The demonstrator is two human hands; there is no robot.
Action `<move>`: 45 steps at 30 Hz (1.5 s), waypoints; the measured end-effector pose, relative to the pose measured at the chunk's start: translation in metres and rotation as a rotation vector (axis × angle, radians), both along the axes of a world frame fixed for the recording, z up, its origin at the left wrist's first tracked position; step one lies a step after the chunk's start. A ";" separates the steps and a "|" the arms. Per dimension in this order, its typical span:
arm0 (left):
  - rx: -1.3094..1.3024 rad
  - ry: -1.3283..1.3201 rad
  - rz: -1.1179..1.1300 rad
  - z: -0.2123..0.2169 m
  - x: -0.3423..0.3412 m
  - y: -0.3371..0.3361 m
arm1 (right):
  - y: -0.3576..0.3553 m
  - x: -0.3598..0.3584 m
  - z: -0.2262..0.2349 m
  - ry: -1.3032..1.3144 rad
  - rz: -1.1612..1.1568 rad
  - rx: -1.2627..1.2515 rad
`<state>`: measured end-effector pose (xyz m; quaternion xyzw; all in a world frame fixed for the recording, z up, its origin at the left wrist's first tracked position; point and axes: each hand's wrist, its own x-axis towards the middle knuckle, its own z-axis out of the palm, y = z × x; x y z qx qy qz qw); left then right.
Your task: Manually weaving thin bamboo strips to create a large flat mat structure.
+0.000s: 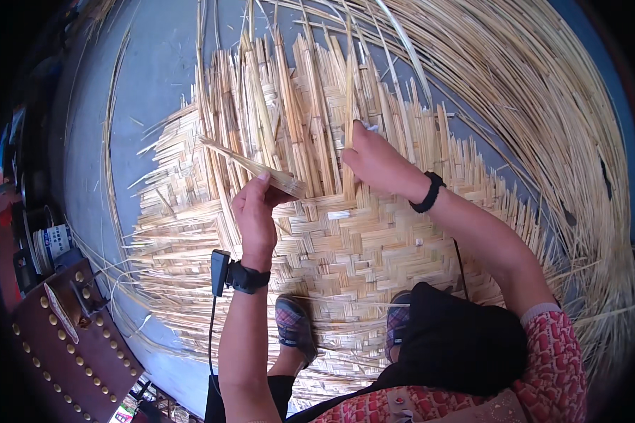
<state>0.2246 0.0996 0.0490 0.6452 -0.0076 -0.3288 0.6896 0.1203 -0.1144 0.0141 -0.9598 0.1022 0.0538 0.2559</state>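
A woven mat of pale split reeds [360,247] spreads beneath my feet, its far strips standing out loose in long rows. My left hand [255,215] is closed on a short, flattened reed strip [236,161], pinched between thumb and fingers above the mat's left middle. The strip slants from upper left to lower right, with a frayed right end. Farther right, my right hand [381,163] closes round a long upright reed strip [349,92] that runs away from me along the loose rows. The fingertips of this hand are partly hidden behind the hand itself.
A large heap of long uncut reeds [529,92] curves along the right side. Loose reeds [110,127] lie on the grey floor [159,67] at left. A brown studded piece of furniture [77,352] stands at lower left. My shoes [294,324] rest on the mat.
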 end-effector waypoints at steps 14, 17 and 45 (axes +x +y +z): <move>0.115 0.062 -0.315 -0.023 0.001 -0.043 | 0.040 -0.027 0.021 -0.275 -0.229 0.544; 0.207 0.047 -0.533 -0.046 -0.001 -0.046 | 0.040 -0.016 0.027 -0.325 -0.207 0.521; 0.607 -1.162 -0.637 -0.010 -0.114 -0.079 | -0.030 -0.080 0.056 0.118 -0.470 1.397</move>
